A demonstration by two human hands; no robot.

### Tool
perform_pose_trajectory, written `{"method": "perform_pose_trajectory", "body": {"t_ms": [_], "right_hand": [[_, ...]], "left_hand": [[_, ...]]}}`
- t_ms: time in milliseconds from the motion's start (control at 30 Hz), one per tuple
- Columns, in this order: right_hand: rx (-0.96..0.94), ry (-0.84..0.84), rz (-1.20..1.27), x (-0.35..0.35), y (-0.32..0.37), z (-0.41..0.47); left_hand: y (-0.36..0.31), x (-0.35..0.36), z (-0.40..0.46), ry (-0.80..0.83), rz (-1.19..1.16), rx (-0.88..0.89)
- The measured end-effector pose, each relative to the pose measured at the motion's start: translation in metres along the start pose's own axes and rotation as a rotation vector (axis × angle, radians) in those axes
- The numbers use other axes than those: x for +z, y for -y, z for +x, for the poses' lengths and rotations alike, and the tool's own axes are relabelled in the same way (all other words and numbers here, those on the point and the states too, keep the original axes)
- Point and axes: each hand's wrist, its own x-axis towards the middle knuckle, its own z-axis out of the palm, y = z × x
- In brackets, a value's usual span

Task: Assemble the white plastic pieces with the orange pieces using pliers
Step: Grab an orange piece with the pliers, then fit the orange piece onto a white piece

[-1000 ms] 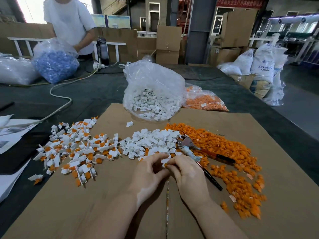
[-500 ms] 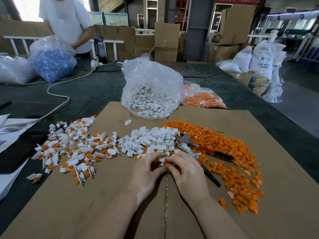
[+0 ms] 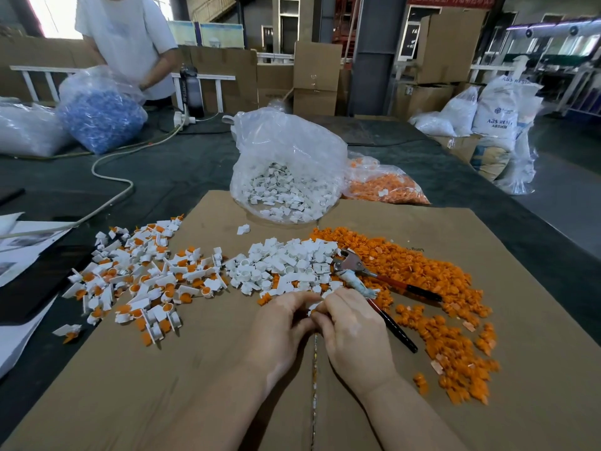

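Observation:
My left hand (image 3: 279,330) and my right hand (image 3: 354,333) meet fingertip to fingertip over the cardboard sheet (image 3: 195,385), pinching a small white plastic piece (image 3: 313,306) between them. Just beyond them lies a heap of loose white pieces (image 3: 286,262). To its right spreads a long pile of orange pieces (image 3: 432,288). The pliers (image 3: 354,265), with red and black handles, lie on that orange pile beside my right hand, untouched. A pile of joined white-and-orange pieces (image 3: 143,281) lies on the left.
A clear bag of white pieces (image 3: 286,170) stands at the cardboard's far edge, with a bag of orange pieces (image 3: 383,183) beside it. A person in a white shirt (image 3: 126,43) handles a bag of blue parts (image 3: 100,115) across the dark table. A cable (image 3: 110,177) and papers (image 3: 22,245) lie left.
My hands have stayed together at the same spot, with small finger movements on the white piece. The view has shifted slightly. The pliers have not moved.

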Motion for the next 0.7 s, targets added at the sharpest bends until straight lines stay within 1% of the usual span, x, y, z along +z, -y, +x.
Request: {"method": "perform_pose_trajectory", "body": {"t_ms": [100,200,367,500,567,633,700], "right_hand": [[0.002,0.001,-0.024,-0.0007,0.0008,-0.0009],[0.011,0.004,-0.015,0.0002,0.0005,-0.0014],[0.156,0.008,0.215,-0.0025,-0.0051,-0.0008],[0.136,0.062,0.215,-0.0016,-0.0049,-0.0001],[0.153,0.031,0.214,-0.0017,-0.005,0.0008],[0.184,-0.009,0.193,-0.0017,-0.0057,0.0008],[0.211,-0.035,0.15,-0.001,-0.0063,0.0004]], "left_hand": [[-0.0017,0.0,0.0005,0.02,0.046,0.024],[-0.0019,-0.0001,0.0006,0.026,0.055,0.007],[-0.0008,-0.0019,0.0027,0.018,-0.043,-0.087],[-0.0018,-0.0027,0.0021,0.023,-0.051,-0.107],[-0.0025,-0.0026,0.0018,-0.014,-0.11,-0.13],[-0.0035,-0.0039,0.0023,-0.095,-0.16,-0.172],[-0.0026,-0.0089,0.0036,-0.189,-0.147,-0.228]]}}
